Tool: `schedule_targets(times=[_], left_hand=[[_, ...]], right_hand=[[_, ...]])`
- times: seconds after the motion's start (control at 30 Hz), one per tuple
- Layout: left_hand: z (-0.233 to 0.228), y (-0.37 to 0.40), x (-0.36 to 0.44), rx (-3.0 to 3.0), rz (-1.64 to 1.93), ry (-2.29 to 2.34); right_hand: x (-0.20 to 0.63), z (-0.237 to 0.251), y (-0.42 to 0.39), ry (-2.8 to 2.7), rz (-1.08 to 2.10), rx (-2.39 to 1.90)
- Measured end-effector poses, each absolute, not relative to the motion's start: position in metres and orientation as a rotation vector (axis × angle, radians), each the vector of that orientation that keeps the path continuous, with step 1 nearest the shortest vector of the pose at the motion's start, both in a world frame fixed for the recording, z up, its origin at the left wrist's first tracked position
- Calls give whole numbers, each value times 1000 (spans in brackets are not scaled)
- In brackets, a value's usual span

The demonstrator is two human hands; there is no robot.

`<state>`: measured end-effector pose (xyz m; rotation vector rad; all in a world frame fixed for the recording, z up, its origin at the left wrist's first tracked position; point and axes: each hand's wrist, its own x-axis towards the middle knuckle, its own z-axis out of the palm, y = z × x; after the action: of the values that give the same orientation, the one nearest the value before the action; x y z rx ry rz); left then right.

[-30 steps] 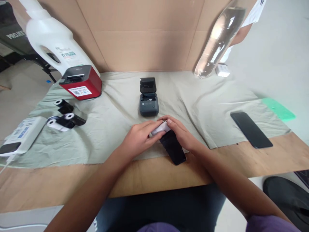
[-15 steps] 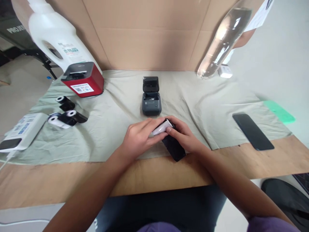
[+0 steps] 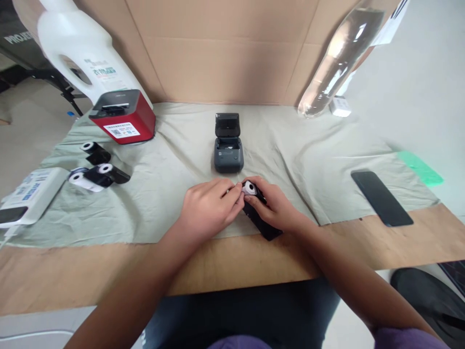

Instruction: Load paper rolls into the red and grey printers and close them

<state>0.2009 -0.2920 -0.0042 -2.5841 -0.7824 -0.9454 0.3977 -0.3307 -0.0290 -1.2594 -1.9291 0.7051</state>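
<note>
My right hand (image 3: 274, 206) is closed round a small paper roll (image 3: 250, 188) with a white core and black outer side. Its round end faces up toward me, and a black strip (image 3: 264, 224) hangs from it toward the table edge. The fingers of my left hand (image 3: 210, 206) are pinched together at the roll's left side; what lies under the fingertips is partly hidden. Just beyond both hands stands a small dark label printer (image 3: 228, 159) with its lid (image 3: 227, 127) raised and its compartment facing up.
Several similar rolls (image 3: 118, 173) lie at the left, near a white box-shaped device (image 3: 34, 194). Behind them stand a red and black printer (image 3: 127, 118) and a large white jug (image 3: 78, 43). A clear bottle (image 3: 337, 60) leans at the cardboard (image 3: 225, 53). A phone (image 3: 381, 198) lies at the right.
The roll has been turned so that its round end with the core now shows. My left fingers have drawn from over it into a pinch at its left side.
</note>
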Motion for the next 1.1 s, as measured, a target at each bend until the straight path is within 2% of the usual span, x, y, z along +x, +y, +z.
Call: schedule_targets(times=[0.3,0.5,0.77,0.93,1.1], left_hand=[[-7,-294,202,-2628,-859,-864],[-8,-290,201,-2747,-1006,-956],[-5,-285,197,-2969,-1339,-975],[4,-284,189,-3211,-1280,-795],[5,-285,189,-3165,-1270,-829]], right_hand=[[393,-28,-334,-1976,703,-1312],[392,-27,-334,-1941,754,-1283],[392,-23,-333,-1762,963,-1174],[395,-21,-334,-1621,1131,-1138],[395,-24,-336,-1683,982,-1148]])
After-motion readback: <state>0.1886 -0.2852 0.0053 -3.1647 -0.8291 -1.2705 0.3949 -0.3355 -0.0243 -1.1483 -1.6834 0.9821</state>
